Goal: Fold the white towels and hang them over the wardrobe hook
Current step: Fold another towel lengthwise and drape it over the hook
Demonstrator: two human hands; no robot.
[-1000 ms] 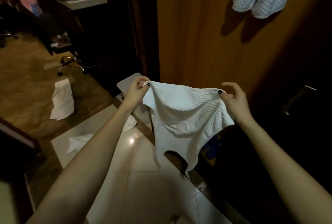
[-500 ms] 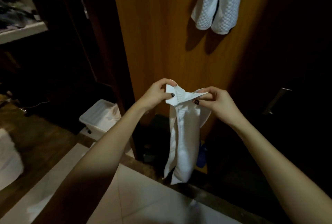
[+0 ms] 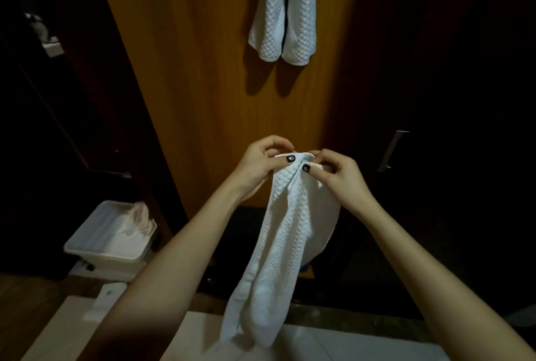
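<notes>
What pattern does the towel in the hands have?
The towel is white with a honeycomb weave; head view.

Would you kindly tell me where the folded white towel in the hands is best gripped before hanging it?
Probably at the gathered top edge of the towel, where the left hand and right hand pinch it from either side. It hangs long, narrow and limp below, so a top grip keeps the fold together.

Held towel [image 3: 285, 233]: white, honeycomb weave. Hung towel [image 3: 282, 10] likewise. Wardrobe panel [image 3: 203, 70] orange-brown; bin [image 3: 107, 244] white.
</notes>
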